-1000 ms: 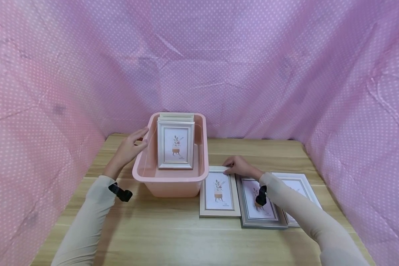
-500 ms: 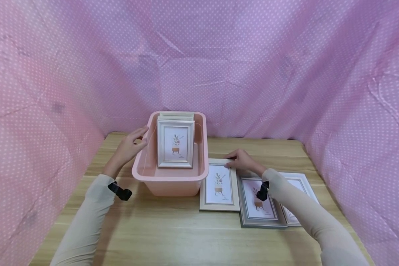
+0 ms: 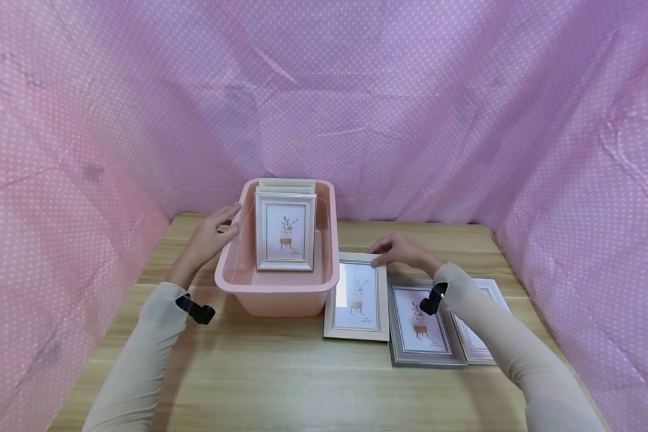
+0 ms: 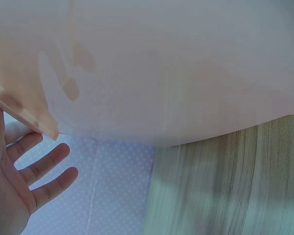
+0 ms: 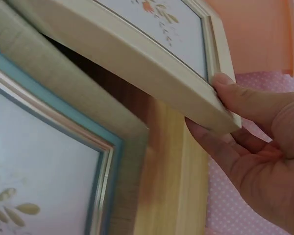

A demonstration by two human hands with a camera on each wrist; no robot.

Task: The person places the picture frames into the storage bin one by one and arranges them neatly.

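My right hand (image 3: 402,250) pinches the far right corner of a cream picture frame (image 3: 330,327). The right wrist view shows the thumb on the front of this cream frame (image 5: 152,63) and fingers beneath it, that end lifted off the table. My left hand (image 3: 207,240) rests at the left rim of a pink plastic bin (image 3: 281,305). Its fingers are extended and spread in the left wrist view, where the bin wall (image 4: 186,73) fills the upper part. Inside the bin, a white picture frame (image 3: 261,240) leans in front of other light frames (image 3: 286,186).
Right of the cream frame lies a grey picture frame (image 3: 432,359) on the wooden table (image 3: 259,378). Beside it a white frame (image 3: 477,358) is partly covered by the right forearm. Pink polka-dot cloth (image 3: 324,108) encloses the back and sides.
The cream frame has shifted away from me along the bin's right side, its far end rising with my right hand. A reflection now crosses its glass. My left hand stays at the rim.
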